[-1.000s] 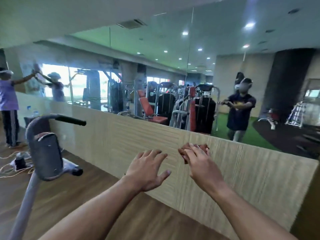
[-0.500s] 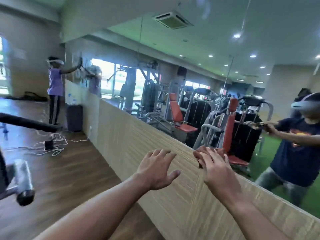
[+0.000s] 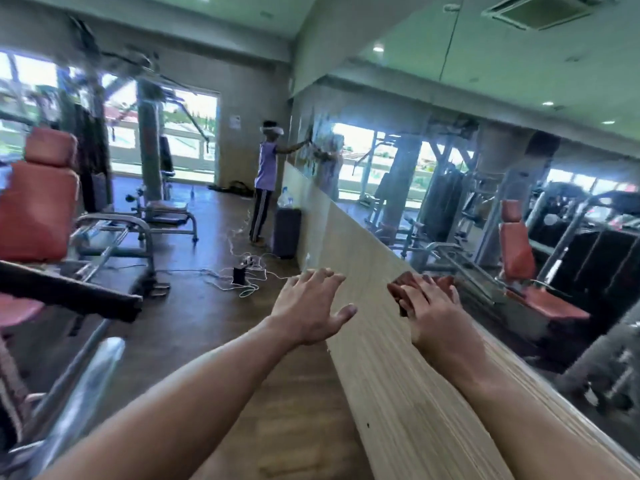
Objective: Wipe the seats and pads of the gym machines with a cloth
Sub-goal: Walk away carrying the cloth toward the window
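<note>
My right hand (image 3: 434,313) is stretched out in front of me and holds a reddish-brown cloth (image 3: 403,289), which sticks out past the fingers. My left hand (image 3: 310,306) is stretched out beside it with fingers spread and nothing in it. Both hover in the air in front of the low wooden wall panel (image 3: 388,358). A gym machine with an orange back pad (image 3: 34,209) and head pad (image 3: 52,145) stands at the left. A pink seat edge (image 3: 17,308) shows at the far left behind a dark bar (image 3: 69,292).
A large mirror (image 3: 485,150) above the panel reflects more machines. Another person (image 3: 266,181) stands farther along, wiping the mirror. White cables and a power adapter (image 3: 239,275) lie on the wooden floor, beside a dark bin (image 3: 286,232). A grey padded roller (image 3: 86,375) is near my lower left.
My view has swung left, bringing the orange-padded machine and the far windows into sight. Both hands keep the same outstretched pose, the right still holding the cloth.
</note>
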Demonstrator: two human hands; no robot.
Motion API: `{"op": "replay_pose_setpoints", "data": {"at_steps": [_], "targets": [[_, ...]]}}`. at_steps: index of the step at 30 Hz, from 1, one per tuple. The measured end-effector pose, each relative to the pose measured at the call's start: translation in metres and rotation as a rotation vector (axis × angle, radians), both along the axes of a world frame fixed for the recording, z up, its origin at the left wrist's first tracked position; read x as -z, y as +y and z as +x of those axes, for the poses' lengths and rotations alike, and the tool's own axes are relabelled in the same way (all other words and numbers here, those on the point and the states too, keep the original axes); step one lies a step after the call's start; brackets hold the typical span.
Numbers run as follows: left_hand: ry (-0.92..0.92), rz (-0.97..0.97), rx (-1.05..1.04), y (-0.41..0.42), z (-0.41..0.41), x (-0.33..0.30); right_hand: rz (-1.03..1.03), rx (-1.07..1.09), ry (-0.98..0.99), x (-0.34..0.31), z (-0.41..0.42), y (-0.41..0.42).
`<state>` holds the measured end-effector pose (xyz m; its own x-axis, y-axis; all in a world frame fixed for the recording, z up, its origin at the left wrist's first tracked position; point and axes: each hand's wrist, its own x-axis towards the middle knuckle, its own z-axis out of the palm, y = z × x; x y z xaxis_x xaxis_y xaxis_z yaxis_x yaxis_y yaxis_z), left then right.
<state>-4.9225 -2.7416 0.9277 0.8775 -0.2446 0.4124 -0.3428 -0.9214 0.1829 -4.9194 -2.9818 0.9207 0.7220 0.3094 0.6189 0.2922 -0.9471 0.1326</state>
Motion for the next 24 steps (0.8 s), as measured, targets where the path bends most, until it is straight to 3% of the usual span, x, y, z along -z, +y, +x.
{"op": "replay_pose_setpoints", "data": {"at_steps": [3,8,14,24], "targets": [[-0.019,0.013,-0.102,0.030,0.078,-0.008,0.004,-0.094,0.065,-0.004,0.103,0.031],[-0.019,0.060,-0.279,0.080,0.215,0.000,0.131,-0.313,-0.035,0.004,0.276,0.104],[0.036,0.074,-0.452,0.164,0.371,-0.006,0.213,-0.514,0.059,0.016,0.494,0.220],[0.025,0.117,-0.617,0.367,0.650,0.019,0.121,-0.676,0.049,0.049,0.796,0.441]]}}
